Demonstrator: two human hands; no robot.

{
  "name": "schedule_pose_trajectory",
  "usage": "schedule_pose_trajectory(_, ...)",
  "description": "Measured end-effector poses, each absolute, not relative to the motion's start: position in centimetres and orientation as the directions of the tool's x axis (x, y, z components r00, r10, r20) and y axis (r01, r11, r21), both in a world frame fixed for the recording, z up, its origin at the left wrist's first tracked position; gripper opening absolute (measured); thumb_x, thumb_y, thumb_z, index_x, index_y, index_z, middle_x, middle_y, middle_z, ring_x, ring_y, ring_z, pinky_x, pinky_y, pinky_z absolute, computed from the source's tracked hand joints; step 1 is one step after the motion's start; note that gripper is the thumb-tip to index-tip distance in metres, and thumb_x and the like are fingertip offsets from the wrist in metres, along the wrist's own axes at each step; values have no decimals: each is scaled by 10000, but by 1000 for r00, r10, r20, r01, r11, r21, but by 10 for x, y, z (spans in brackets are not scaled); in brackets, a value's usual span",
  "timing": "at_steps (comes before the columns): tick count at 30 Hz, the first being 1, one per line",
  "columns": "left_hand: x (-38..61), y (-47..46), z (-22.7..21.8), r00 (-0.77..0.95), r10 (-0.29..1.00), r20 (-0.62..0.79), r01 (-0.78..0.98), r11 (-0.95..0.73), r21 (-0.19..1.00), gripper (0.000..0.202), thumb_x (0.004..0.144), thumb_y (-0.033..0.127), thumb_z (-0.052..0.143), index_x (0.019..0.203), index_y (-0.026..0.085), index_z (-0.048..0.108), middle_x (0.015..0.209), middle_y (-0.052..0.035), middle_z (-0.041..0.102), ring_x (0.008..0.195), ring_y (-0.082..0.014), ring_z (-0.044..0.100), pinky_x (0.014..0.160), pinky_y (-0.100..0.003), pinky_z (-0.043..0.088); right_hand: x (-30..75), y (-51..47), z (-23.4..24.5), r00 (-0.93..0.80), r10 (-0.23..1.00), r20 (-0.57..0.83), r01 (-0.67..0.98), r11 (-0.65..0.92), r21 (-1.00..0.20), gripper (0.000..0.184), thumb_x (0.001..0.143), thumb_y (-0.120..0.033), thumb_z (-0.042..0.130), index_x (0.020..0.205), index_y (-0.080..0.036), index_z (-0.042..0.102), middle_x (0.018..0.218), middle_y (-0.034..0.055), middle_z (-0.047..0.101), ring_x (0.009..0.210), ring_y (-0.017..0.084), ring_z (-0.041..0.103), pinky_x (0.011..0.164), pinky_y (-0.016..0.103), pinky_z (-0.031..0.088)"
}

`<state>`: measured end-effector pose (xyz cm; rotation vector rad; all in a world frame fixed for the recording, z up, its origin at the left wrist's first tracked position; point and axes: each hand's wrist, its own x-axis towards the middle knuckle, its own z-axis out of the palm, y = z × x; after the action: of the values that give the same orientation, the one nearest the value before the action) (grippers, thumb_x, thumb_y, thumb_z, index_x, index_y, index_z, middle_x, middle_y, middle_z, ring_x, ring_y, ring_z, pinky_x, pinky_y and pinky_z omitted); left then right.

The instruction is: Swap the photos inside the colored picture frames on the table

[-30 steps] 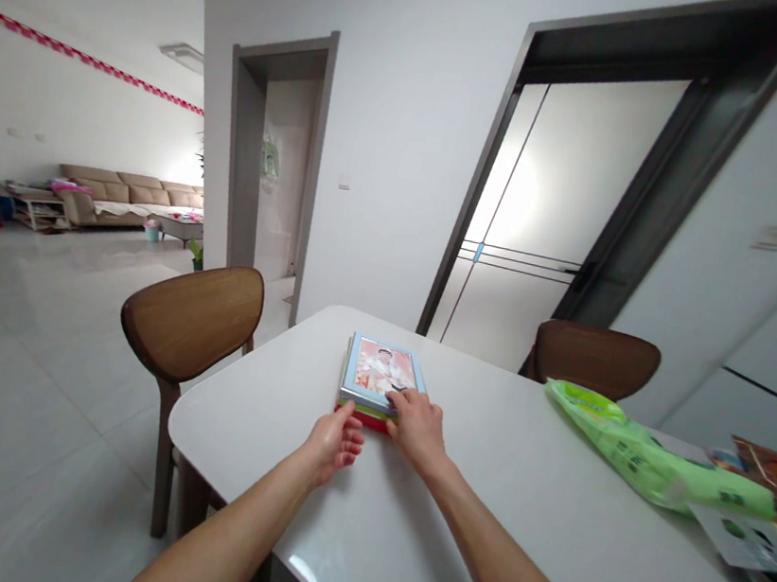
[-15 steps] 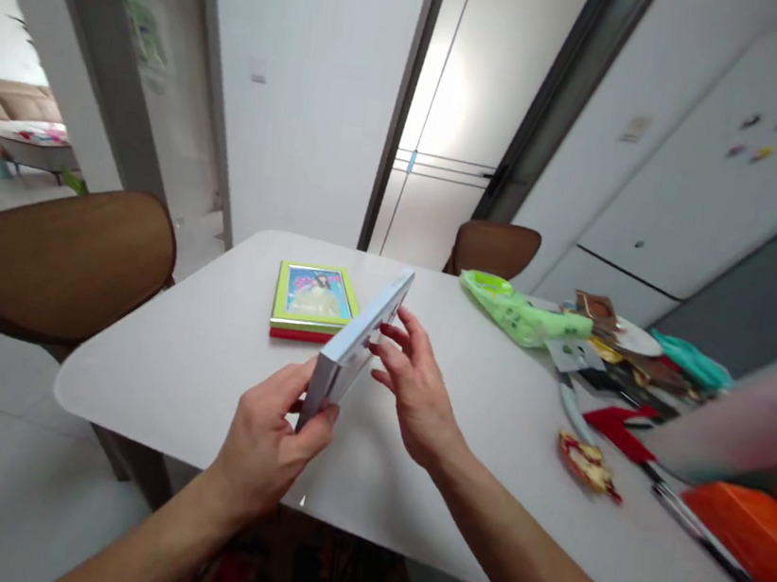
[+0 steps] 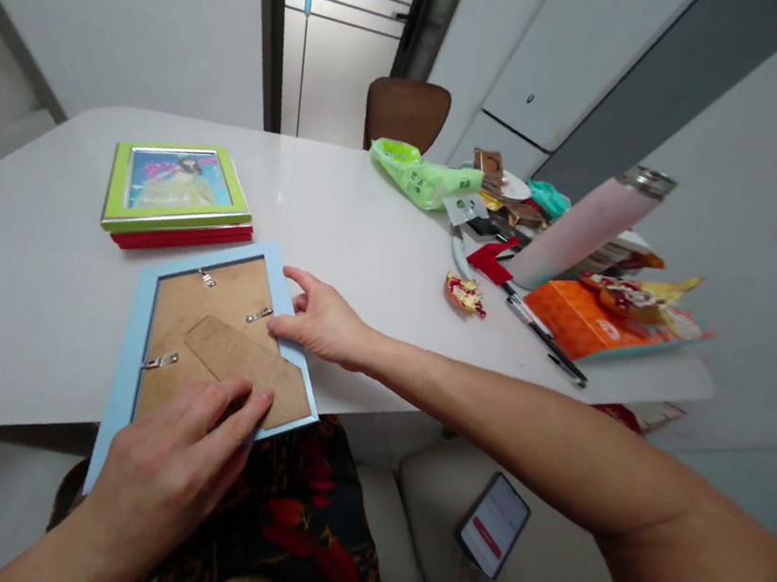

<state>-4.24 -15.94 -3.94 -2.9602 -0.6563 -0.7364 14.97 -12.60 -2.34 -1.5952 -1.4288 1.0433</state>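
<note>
A light-blue picture frame [image 3: 138, 315] is turned back side up, tilted over the table's front edge. Its brown backboard [image 3: 176, 301] has small metal clips and a folded cardboard stand [image 3: 243, 358]. My left hand [image 3: 185, 450] is closed over the lower part, with thumb and fingertips pressed on the stand; what lies under the palm is hidden. My right hand [image 3: 320, 320] grips the right edge, its thumb near a clip and the other fingers at the rim. Beyond them, a green picture frame [image 3: 235, 199] with a picture of a figure in a dress lies on red frames [image 3: 184, 237].
On the white table [image 3: 340, 227] at right are a green plastic bag [image 3: 421, 181], a pink bottle [image 3: 583, 226], a red-handled tool [image 3: 493, 259], pens [image 3: 541, 325] and an orange packet [image 3: 578, 318]. A phone [image 3: 493, 524] lies on the seat below. A chair [image 3: 406, 112] stands behind.
The blue frame has gone from standing edge-on to lying back up, lower and nearer me. My right hand has closed on its edge; my left has shifted onto the stand. The view has turned right and down.
</note>
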Motion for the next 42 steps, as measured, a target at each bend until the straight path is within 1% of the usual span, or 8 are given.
schedule_pose_trajectory(2,-40,-156,-47,818,385,427,399,-915,61,303,831,224,367,1105,206,494,987,-82,580,825,-236,583,635,-329,495,155,-121,-29,30,999,-14,642,-30,-766,623,595,-204,579,1181,-123,385,682,-10,576,597,128,523,579,279,449)
schedule_pose_trajectory(6,-37,-148,-53,834,362,417,379,-924,45,294,837,240,362,1088,211,514,1005,-80,578,822,-238,588,654,-333,491,159,-117,-33,-73,995,70,852,99,-514,498,637,-269,536,1112,-147,448,849,49,597,741,171,540,650,292,436)
schedule_pose_trajectory(9,-36,-141,-55,845,345,408,356,-933,51,284,840,249,366,1075,209,522,1022,-81,577,843,-241,582,668,-337,491,158,-114,-32,-120,990,69,933,136,-334,440,681,-324,492,1087,-156,477,914,99,566,792,219,529,647,342,434)
schedule_pose_trajectory(15,-51,-125,-55,842,392,370,371,-920,129,294,809,320,445,1068,203,517,1073,-78,564,916,-232,559,753,-343,481,151,-103,-33,-234,963,137,948,257,-186,229,719,-252,474,883,-154,599,1068,103,483,942,227,421,761,353,374)
schedule_pose_trajectory(20,-90,-118,-57,738,559,378,548,-823,149,526,694,464,569,1103,152,466,1165,-158,495,1053,-305,470,864,-473,403,140,-95,-40,-259,949,180,938,292,-190,145,718,-151,484,735,-149,628,865,79,561,856,184,440,749,295,364)
schedule_pose_trajectory(27,-104,-122,-68,664,656,360,550,-754,360,442,679,507,572,964,176,501,1148,-152,518,1110,-291,428,930,-470,338,132,-86,-46,-246,938,245,936,295,-190,228,765,-133,410,812,-172,630,811,79,581,797,187,465,695,291,393)
schedule_pose_trajectory(33,-105,-126,-69,635,705,316,547,-699,461,477,646,531,600,942,169,506,1160,-150,510,1127,-281,407,970,-459,279,117,-103,-44,-253,929,270,887,334,-318,254,744,-174,448,946,-170,600,1003,99,557,915,208,471,806,351,389)
schedule_pose_trajectory(42,-100,-129,-67,583,736,343,536,-667,518,428,583,448,682,855,155,528,1098,-140,551,1077,-277,457,959,-457,296,95,-127,-29,-534,842,76,703,492,-514,190,682,-164,540,828,-232,641,1091,64,512,1049,219,417,913,419,314)
